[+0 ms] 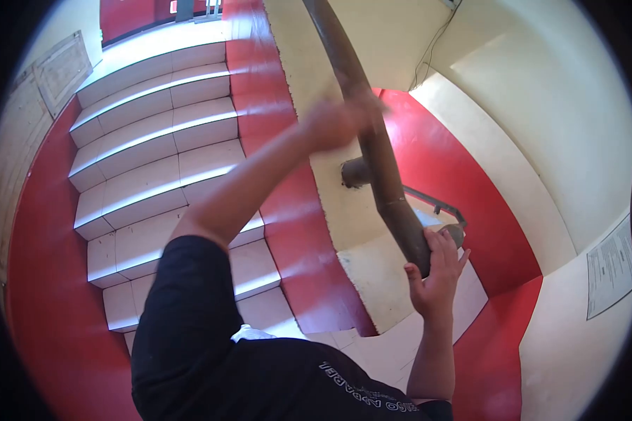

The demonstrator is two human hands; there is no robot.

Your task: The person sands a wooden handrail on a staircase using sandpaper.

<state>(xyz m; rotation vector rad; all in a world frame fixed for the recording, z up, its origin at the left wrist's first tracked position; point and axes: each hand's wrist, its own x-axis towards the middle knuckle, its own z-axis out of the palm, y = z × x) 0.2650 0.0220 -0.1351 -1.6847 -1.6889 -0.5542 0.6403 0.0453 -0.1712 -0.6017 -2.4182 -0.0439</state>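
A thick brown metal handrail (384, 165) slopes down over a cream-topped low wall, carried by a short round bracket (356, 172). My left hand (340, 123) is at the rail's upper part, smeared by motion. A small dark pointed shape shows at its far side, but I cannot make out whether it holds anything. Lower down, my right hand (438, 277) clasps the rail's bottom end, thumb on the near left side and fingers laid along the right.
Tiled stairs (147, 168) climb on the left beside a red-painted wall band (270, 168). Behind the rail, a second, thinner handrail (435, 203) runs along a red and cream wall. A printed sheet (611, 270) hangs at the right. A wooden panel (31, 112) stands upper left.
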